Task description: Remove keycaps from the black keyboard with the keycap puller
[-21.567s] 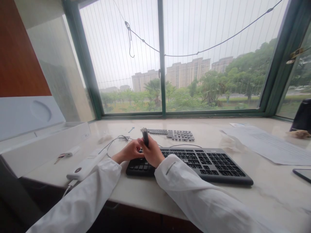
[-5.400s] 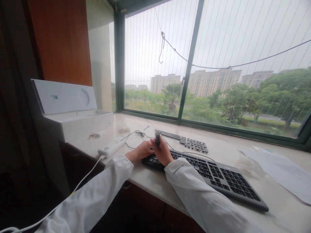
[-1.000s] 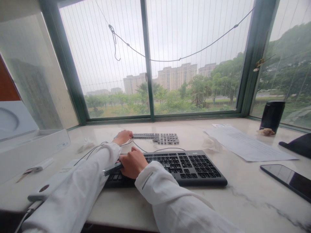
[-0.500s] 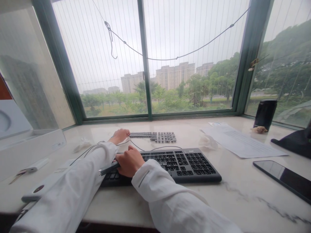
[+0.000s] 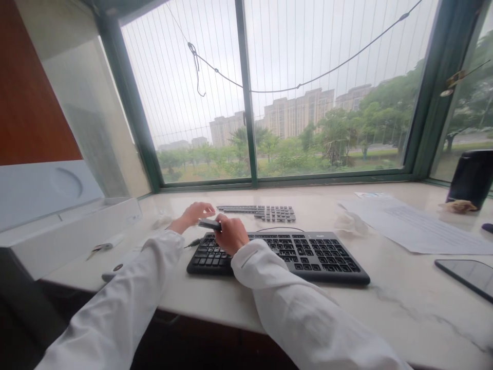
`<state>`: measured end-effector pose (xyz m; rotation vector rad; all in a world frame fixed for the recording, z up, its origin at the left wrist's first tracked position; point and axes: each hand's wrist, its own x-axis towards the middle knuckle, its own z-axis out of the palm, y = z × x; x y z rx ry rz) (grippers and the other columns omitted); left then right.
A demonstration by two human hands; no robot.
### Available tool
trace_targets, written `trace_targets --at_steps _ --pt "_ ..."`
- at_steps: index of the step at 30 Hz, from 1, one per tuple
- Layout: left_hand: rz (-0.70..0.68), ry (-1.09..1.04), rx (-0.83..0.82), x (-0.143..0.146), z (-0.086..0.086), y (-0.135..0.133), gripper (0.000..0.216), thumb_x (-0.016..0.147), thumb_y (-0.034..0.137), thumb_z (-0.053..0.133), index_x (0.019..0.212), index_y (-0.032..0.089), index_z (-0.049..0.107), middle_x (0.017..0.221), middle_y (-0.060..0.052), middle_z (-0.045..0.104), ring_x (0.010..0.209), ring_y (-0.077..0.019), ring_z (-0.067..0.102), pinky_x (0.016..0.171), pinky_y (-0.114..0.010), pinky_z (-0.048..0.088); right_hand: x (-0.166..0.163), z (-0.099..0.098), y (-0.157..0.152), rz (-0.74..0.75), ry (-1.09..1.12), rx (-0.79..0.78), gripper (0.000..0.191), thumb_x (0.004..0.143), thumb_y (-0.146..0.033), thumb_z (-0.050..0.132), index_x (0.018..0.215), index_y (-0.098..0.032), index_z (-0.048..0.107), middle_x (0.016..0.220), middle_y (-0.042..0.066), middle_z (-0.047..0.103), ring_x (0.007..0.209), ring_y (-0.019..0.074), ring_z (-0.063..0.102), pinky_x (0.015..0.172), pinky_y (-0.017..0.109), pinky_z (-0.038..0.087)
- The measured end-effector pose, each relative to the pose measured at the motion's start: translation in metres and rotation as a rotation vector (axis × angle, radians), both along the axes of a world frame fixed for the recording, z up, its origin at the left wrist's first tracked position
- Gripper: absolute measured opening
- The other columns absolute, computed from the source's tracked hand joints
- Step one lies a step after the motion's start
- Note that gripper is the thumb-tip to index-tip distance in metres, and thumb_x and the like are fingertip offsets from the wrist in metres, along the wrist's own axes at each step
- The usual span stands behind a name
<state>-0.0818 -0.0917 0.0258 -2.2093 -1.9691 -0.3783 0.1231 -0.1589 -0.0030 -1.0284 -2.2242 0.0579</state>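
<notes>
My right hand (image 5: 231,235) hovers over the left part of a black keyboard (image 5: 292,253), closed on a small dark stick-shaped tool (image 5: 210,224) that points left. My left hand (image 5: 192,213) is just behind it, its fingers loosely spread above the tool's far end and holding nothing that I can see. A strip of loose dark keys (image 5: 259,211) lies on the marble sill beyond both hands. A thin cable plug (image 5: 191,243) rests by the keyboard's left edge. Both arms are in white sleeves.
An open white box (image 5: 73,228) stands at the left, with a white power bank (image 5: 115,265) in front of it. Crumpled tissue (image 5: 348,224), printed sheets (image 5: 419,228), a phone (image 5: 466,276) and a black cup (image 5: 472,177) lie to the right. The window frame (image 5: 246,103) closes the back.
My right hand has lifted the tool off the keyboard's left end. My left hand has drawn back from the loose keys toward the tool. The view has swung left.
</notes>
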Motion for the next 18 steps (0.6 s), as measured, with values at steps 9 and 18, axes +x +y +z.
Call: trace_targets --at_steps 9,18 --pt "-0.331 -0.441 -0.383 -0.014 -0.006 -0.06 0.04 0.072 0.05 0.07 0.09 0.015 0.075 0.07 -0.002 0.068 0.057 -0.0104 0.05 0.052 -0.021 0.036 0.003 0.001 0.019 -0.013 0.447 -0.118 0.016 0.092 -0.029 0.044 0.086 -0.022 0.057 0.077 0.003 0.066 0.073 0.0182 0.06 0.063 0.025 0.035" --pt "-0.562 -0.494 -0.424 -0.009 -0.023 -0.056 0.038 0.065 0.045 0.079 0.093 0.019 0.079 0.081 -0.005 0.069 0.073 -0.0139 0.056 0.064 -0.023 0.04 0.002 0.002 0.021 0.068 0.668 -0.185 0.031 0.09 -0.049 0.043 0.081 -0.022 0.055 0.068 0.0 0.058 0.064 0.0163 0.05 0.062 0.027 0.036"
